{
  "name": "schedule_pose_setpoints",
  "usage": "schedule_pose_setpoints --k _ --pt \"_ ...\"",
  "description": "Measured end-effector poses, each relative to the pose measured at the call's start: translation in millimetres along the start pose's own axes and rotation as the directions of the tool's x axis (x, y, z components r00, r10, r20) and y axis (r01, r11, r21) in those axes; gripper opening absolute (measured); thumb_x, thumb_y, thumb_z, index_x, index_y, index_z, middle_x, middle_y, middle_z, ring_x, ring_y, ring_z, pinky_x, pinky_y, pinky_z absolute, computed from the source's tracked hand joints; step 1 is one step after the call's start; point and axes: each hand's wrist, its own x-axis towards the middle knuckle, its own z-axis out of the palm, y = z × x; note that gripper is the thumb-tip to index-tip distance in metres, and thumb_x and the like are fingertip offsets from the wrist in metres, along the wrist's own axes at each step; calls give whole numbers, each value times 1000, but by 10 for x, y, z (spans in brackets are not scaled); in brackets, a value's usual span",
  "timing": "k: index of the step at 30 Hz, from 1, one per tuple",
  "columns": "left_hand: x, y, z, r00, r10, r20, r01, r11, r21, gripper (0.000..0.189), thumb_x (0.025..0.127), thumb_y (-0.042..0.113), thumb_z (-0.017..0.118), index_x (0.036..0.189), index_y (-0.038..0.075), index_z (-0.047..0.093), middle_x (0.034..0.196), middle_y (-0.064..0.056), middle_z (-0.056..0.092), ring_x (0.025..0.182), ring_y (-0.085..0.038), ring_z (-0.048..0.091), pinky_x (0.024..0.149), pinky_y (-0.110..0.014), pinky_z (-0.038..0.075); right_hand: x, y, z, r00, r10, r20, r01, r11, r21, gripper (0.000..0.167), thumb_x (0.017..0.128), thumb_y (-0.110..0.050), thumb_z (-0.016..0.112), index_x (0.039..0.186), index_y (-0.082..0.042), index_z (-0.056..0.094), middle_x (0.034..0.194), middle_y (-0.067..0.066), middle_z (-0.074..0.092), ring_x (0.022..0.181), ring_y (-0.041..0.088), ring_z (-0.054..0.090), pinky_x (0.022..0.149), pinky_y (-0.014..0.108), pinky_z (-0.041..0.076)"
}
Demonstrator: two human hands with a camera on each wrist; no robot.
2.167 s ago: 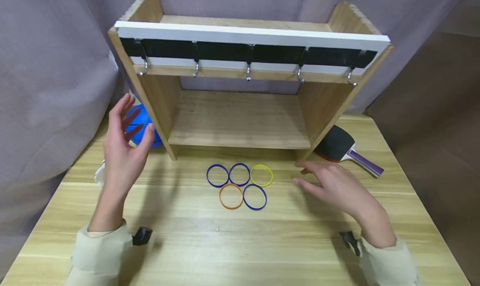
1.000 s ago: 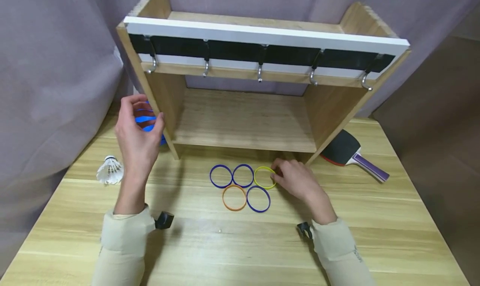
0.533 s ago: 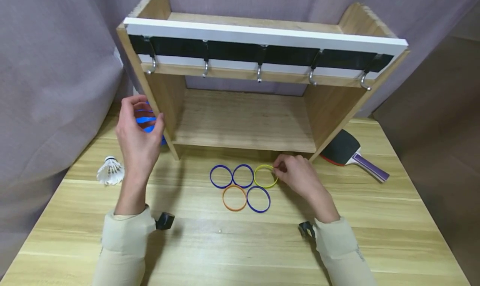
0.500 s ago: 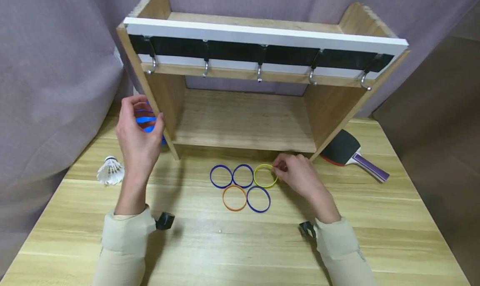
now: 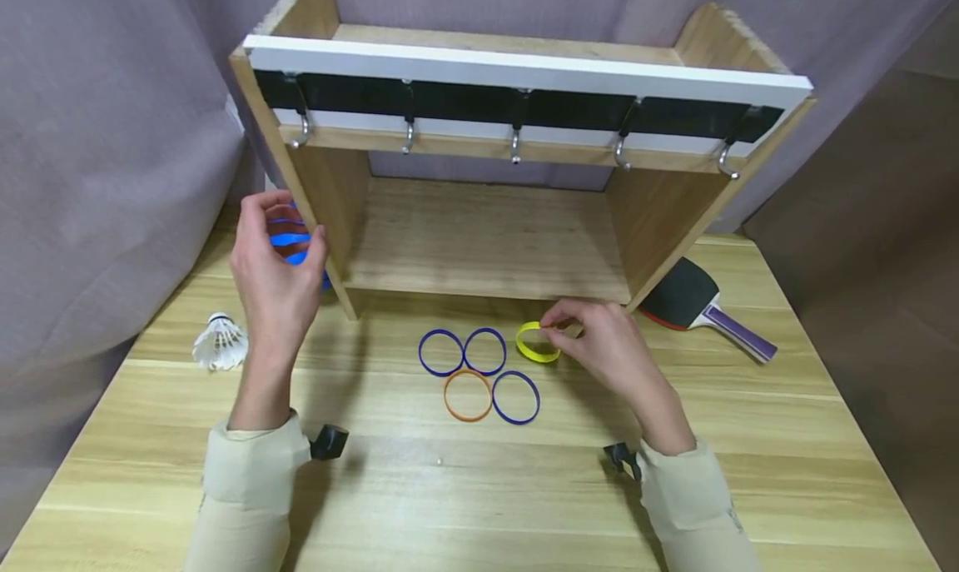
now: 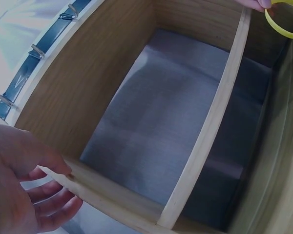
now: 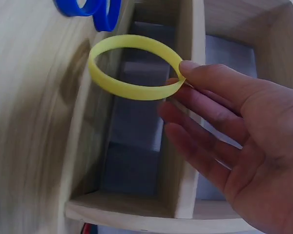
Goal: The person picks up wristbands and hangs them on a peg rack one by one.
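My right hand pinches the yellow silicone wristband between thumb and index finger. The band tilts in the air close over the table, in front of the shelf. My left hand grips the front edge of the wooden shelf's left side panel, thumb on the inside and fingers around the outside. Just left of the yellow band lie several more on the table: a blue wristband, another blue wristband, an orange wristband and a third blue wristband.
A white board with several metal hooks runs across the shelf's upper front. Behind my left hand is a blue ball, partly hidden. A shuttlecock lies at the left, a table tennis paddle at the right.
My right hand came in from the right, took the yellow wristband by its right side and lifted it off the table. My left hand moved onto the shelf's side panel and stays there.
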Motion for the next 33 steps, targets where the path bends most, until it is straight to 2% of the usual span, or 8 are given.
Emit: schedule_pose_setpoints --k 6,10,13,17,22,25,29,33 --pt "-18 -32 -2 1000 9 -13 -9 1000 15 38 86 3 71 121 2 55 105 -6 61 87 -14 62 72 -20 57 31 -290 -78 999 -46 -28 48 994 101 8 82 -21 81 89 -22 76 85 -12 68 64 7 55 51 24 48" --pt "-10 -42 2 1000 10 -18 -10 1000 11 37 86 1 70 120 1 55 104 -7 61 86 -14 62 71 -18 56 206 -647 -141 993 -117 -27 119 939 323 10 82 -16 80 91 -19 77 83 -13 70 70 6 63 58 24 56" --pt "2 -45 5 1000 6 -15 -6 1000 9 37 86 0 69 120 1 54 104 -7 60 86 -14 62 71 -18 56 418 -981 -194 988 -145 -57 151 804 575 12 82 -9 79 94 -10 76 86 -5 72 74 15 69 64 30 60" --pt "12 -44 3 1000 10 -11 -10 1000 27 39 85 -2 68 121 0 53 106 -8 60 89 -15 62 73 -20 56 714 -1487 -270 982 -118 -145 187 563 805 14 83 2 75 97 4 72 90 11 72 79 29 70 71 40 61" --pt "13 -34 9 999 40 -15 -39 996 76 39 85 0 69 120 -1 53 108 -11 59 93 -18 62 75 -24 56 1039 -1817 -111 927 -60 -370 371 289 883 16 84 8 71 99 11 69 94 19 71 82 32 70 76 47 59" --pt "18 -24 12 999 35 -12 -34 996 84 38 87 5 69 119 -1 52 109 -11 59 93 -16 62 75 -26 57 1146 -1933 -16 893 1 -450 445 150 883 16 84 12 68 101 15 66 95 21 71 81 32 70 77 50 58" --pt "24 -13 10 1000 21 -3 -20 998 68 38 87 6 70 119 -2 51 110 -9 59 92 -15 62 76 -24 56 1223 -2011 66 863 57 -503 497 87 863 17 85 15 65 102 17 64 96 21 71 81 32 71 79 51 58" --pt "22 -14 12 1000 24 -3 -24 998 56 38 87 4 69 119 -2 51 109 -9 59 91 -15 62 75 -22 56 1268 -2016 131 847 98 -522 516 83 852 15 85 14 66 99 17 65 95 20 71 80 31 71 78 51 58"
